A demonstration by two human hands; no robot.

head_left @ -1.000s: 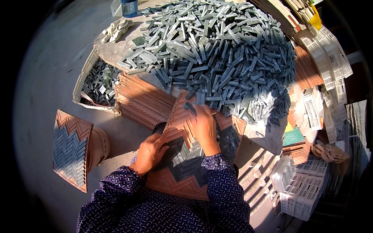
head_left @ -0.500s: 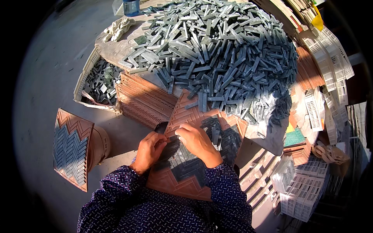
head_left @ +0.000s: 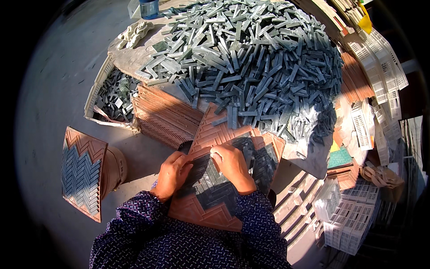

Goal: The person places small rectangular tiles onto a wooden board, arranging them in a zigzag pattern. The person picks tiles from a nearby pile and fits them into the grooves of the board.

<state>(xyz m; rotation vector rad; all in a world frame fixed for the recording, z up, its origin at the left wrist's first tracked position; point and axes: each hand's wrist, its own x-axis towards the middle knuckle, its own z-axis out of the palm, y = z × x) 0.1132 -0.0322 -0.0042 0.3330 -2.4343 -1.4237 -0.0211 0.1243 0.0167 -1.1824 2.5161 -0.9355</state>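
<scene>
In front of me a terracotta-coloured herringbone mould tray (head_left: pixel 206 211) lies tilted, its middle band filled with dark grey stone strips (head_left: pixel 215 196). Over the upper part of that band is my right hand (head_left: pixel 231 167), its fingers pressed together and pointing down into the pattern. Whatever they pinch is hidden. Beside the tray's left edge my left hand (head_left: pixel 172 174) is curled, with thumb and forefinger close together; its grip is also hidden. Just beyond the tray, a large heap of loose grey-green stone strips (head_left: pixel 251 62) covers the table.
At left, a filled herringbone tray (head_left: pixel 83 172) leans on a round brown drum (head_left: pixel 115 170). A white crate (head_left: pixel 101 85) of stone scraps and stacked moulds (head_left: pixel 165 114) stand left of the heap. Gloves (head_left: pixel 134 33) lie on the table (head_left: pixel 130 58). White plastic baskets (head_left: pixel 349 224) are at right.
My right hand has shifted a little to the right and nearer to me over the tray, its fingers drawn closer in. My left hand has hardly moved.
</scene>
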